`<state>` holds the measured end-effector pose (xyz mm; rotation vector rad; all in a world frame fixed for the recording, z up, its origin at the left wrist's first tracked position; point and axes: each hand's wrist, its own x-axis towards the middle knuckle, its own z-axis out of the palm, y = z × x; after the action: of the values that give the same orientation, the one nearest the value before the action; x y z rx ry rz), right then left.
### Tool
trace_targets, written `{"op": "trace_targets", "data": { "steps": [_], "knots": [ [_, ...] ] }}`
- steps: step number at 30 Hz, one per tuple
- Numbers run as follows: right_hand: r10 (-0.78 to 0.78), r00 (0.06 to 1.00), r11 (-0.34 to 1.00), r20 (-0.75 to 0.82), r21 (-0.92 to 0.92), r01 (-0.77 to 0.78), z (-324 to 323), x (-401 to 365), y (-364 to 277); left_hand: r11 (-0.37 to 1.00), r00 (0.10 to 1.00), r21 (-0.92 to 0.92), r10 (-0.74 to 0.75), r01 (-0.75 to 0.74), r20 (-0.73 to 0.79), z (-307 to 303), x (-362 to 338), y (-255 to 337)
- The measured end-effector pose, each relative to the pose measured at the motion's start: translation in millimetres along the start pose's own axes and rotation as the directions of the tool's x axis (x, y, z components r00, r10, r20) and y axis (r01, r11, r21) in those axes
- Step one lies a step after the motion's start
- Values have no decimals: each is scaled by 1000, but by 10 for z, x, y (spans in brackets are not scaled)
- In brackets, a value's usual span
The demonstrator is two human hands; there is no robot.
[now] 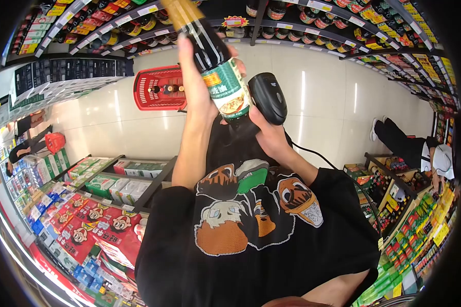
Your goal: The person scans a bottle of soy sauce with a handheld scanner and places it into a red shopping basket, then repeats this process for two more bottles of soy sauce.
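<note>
Bottle (213, 57) of dark liquid up in front of chest, tilted, gold-wrapped neck pointing far left, base toward the near right. Green-and-white label with a food picture faces camera. Left hand (198, 87) wrapped around its middle, thumb on left side, fingertips showing on right; grip closed on the glass. Right hand (271, 134) at the base end, thumb just beside the label edge; contact with bottle unclear. Black handheld device (269, 97) at right hand, right of bottle; fingers hidden, can't tell how firmly that grip is closed. Black cable (312, 152) runs from near right wrist toward near right. Red basket (141, 97) on pale shiny floor (317, 97), left of the bottle, several small bottles (169, 89) inside. Shelves (210, 31) of bottles and packets along far side. Near left, red cartons (95, 220) stacked. Person (412, 146) in white cap and dark trousers at right, by shelving. Another person at far left edge, with red carrier (55, 143). Black T-shirt (312, 245) with cartoon heads on wearer.
</note>
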<state>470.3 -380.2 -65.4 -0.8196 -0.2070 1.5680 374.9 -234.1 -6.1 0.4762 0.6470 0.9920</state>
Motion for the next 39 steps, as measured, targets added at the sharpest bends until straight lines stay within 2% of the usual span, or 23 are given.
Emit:
{"op": "trace_targets", "data": {
  "steps": [2,3,6,7,11,21,27,30,32,35,36,37,38,39],
  "knots": [
    [-35,994,970,-106,-243,8,38,-20,110,994,996,62,-88,87,25,-124,41,73],
    [-112,988,959,-107,-273,79,54,4,185,991,992,54,-125,124,20,-162,40,115],
    [-172,984,921,-47,-362,143,70,76,277,985,989,96,-145,143,14,-286,31,167],
    [-150,987,917,-65,-382,114,89,84,287,985,989,79,-150,151,-18,-288,20,184],
    [-182,983,911,-37,-382,154,216,106,321,987,992,99,-123,125,-17,-418,18,237],
    [-98,992,879,-76,-474,51,316,174,300,993,994,57,-105,104,14,-493,56,367],
    [-97,993,904,-64,-423,61,357,172,334,995,993,14,-98,98,62,-459,45,415],
    [-159,983,915,-97,-387,110,439,158,341,995,993,-26,-93,95,71,-466,33,423],
    [-147,984,965,-104,-232,120,506,154,327,995,994,-41,-82,85,76,-487,37,414],
    [-113,986,981,-119,-172,91,572,135,303,991,986,-115,-47,66,158,-552,58,376],
    [-113,986,981,-119,-172,91,572,128,292,981,977,-181,-34,73,210,-570,59,362],
    [-146,984,960,-105,-254,115,568,123,277,966,965,-245,-16,82,261,-578,60,358],
    [-179,980,932,-88,-333,140,569,123,264,966,964,-244,-16,83,264,-575,63,363],
    [-182,979,932,-90,-333,143,579,116,257,983,970,-180,23,22,243,-562,56,370]
  ]
}}
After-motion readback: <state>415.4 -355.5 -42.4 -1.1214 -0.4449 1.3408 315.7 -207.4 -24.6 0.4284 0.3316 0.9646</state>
